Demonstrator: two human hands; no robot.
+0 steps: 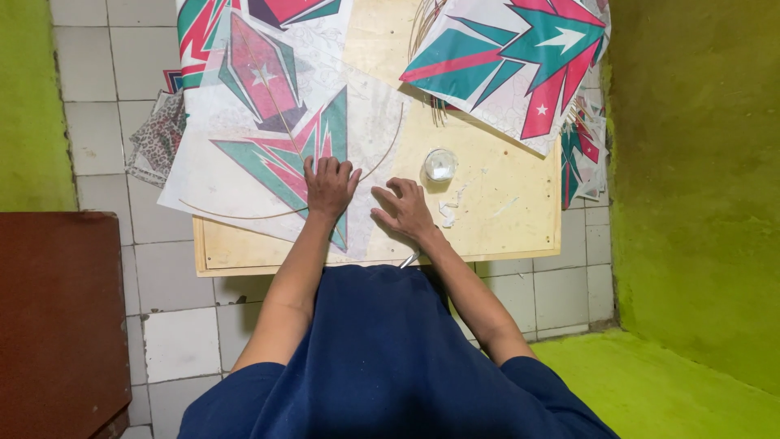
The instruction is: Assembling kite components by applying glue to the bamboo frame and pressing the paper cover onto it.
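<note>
Even, fairly bright overhead light; soft shadows fall beside the pale wooden table. Colours are saturated, the focus sharp, with slight wide-angle bending at the edges.

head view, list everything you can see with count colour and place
wooden board: 1, pale wood, on the tiled floor, centre
kite sheet: 1, white with teal and pink pattern, flat on the board's left half, under both hands
bent stick: 1, thin, tan, curved across the kite sheet
straight stick: 1, thin, tan, running up the kite sheet
finished kites: a stack, count unclear, teal, pink, white, top right of the board
small round container: 1, clear or whitish, on the board right of the hands
white scraps: a few, near the container
patterned sheets: a pile, grey speckled, left of the board
brown furniture: 1, lower left
left hand: pressed on the kite sheet
right hand: fingertips on the kite sheet
</note>
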